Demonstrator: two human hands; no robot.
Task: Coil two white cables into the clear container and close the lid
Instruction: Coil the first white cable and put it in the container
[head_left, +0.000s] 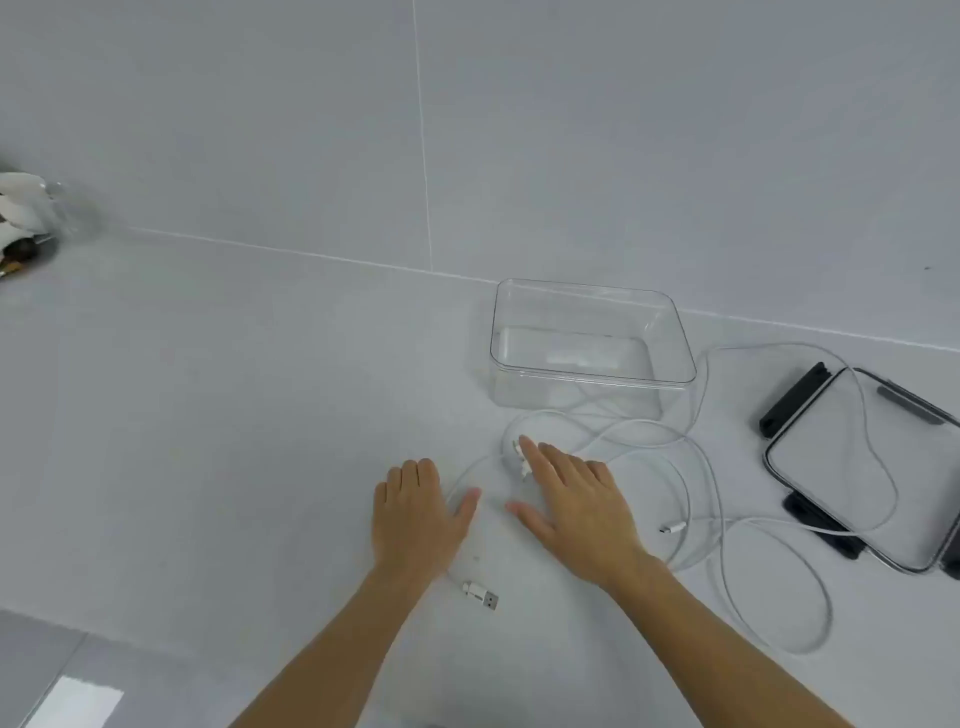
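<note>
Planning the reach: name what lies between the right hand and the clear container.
Head view: only loops of white cable lie between the right hand and the clear container.

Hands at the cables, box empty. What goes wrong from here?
1. The white cables overlap in loose loops beside the right hand; pulling one likely drags or knots the other.
2. One strand lies across the lid; coiling it may snag the black latches or shift the lid.
3. Nothing steadies the clear container; springy coils could nudge it or pop back out.
</note>
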